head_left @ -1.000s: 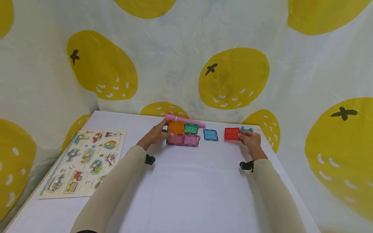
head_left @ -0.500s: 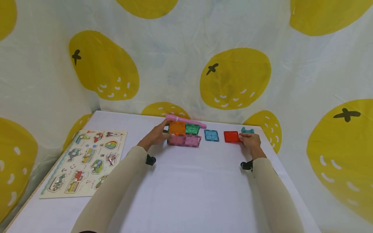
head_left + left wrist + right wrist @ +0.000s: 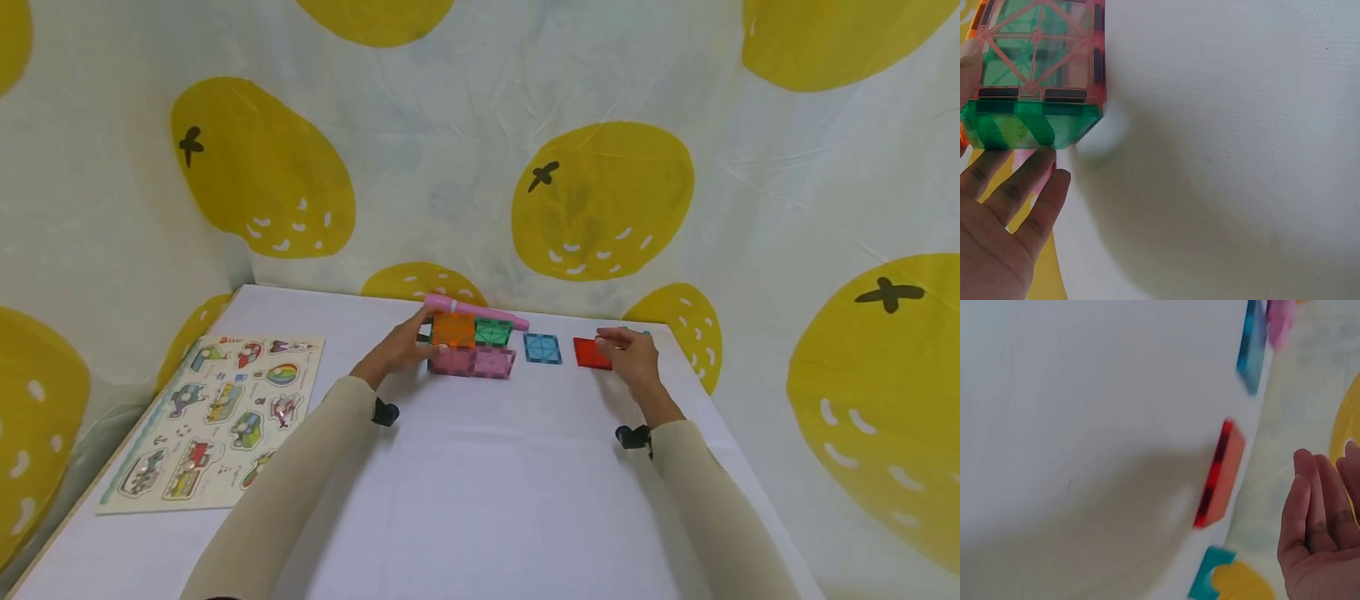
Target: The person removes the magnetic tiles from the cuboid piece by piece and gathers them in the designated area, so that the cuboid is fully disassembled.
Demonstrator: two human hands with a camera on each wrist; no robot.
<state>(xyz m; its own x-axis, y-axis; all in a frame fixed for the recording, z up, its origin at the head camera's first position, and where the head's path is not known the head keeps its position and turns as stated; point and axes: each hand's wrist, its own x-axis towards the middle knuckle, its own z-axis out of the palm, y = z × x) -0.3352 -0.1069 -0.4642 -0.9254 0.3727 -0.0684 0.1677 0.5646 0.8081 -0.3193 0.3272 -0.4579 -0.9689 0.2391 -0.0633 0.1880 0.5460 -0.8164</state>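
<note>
A box of see-through magnetic tiles stands near the back of the table, with pink tiles (image 3: 492, 362) in front and an orange tile (image 3: 453, 330) and a green tile (image 3: 492, 332) on top. My left hand (image 3: 397, 348) grips its left end. In the left wrist view the thumb lies at the pink tile's edge, and fingers (image 3: 1007, 197) touch the green end tile (image 3: 1035, 128). My right hand (image 3: 633, 360) hovers over the right part of a flat red tile (image 3: 590, 353). Its fingers are extended, apart from the red tile (image 3: 1221, 478) in the right wrist view.
A blue tile (image 3: 542, 348) lies between the box and the red tile. Behind the box is a pink stick-like thing (image 3: 480, 312). A teal piece (image 3: 1213, 569) sits behind my right hand, mostly hidden in the head view. A picture puzzle board (image 3: 217, 417) lies at the left.
My right hand has let go of the red tile, risen a little and shifted left above it. The red tile now lies flat. My left hand stays at the box.
</note>
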